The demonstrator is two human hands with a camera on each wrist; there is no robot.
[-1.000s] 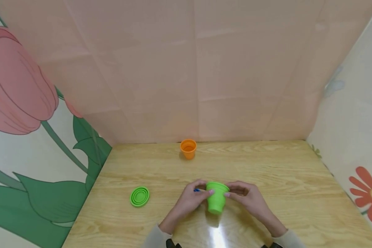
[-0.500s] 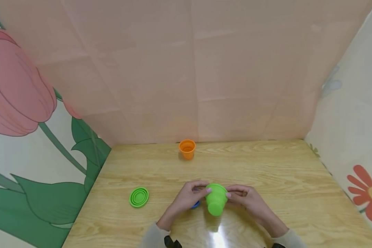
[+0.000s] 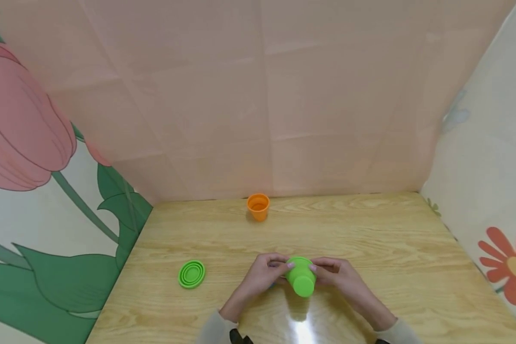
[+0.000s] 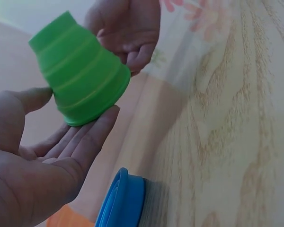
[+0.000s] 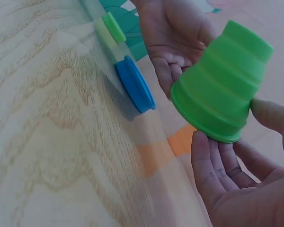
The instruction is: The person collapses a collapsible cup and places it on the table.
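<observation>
Both hands hold a green collapsible cup [image 3: 302,279] above the table, extended into ridged tiers. Its narrow base tips toward the head camera, and the wide rim faces away. The left hand [image 3: 262,277] pinches the rim side with its thumb on the outer wall and its fingers at the rim. On the opposite side the right hand [image 3: 341,277] grips in the same way, as the right wrist view shows with the cup [image 5: 222,85] between thumb and fingers. A flat blue collapsible cup [image 4: 123,198] lies on the table near the left hand, mostly hidden in the head view.
A flattened green collapsible cup [image 3: 191,274] lies on the wooden table [image 3: 370,239] to the left. At the back, near the pink backdrop [image 3: 206,119], stands an orange cup [image 3: 258,207]. Printed flower sheets border both sides.
The green cup has tilted in both hands, its base swinging up toward the head camera. Both hands keep their hold on it, nearly in the same place.
</observation>
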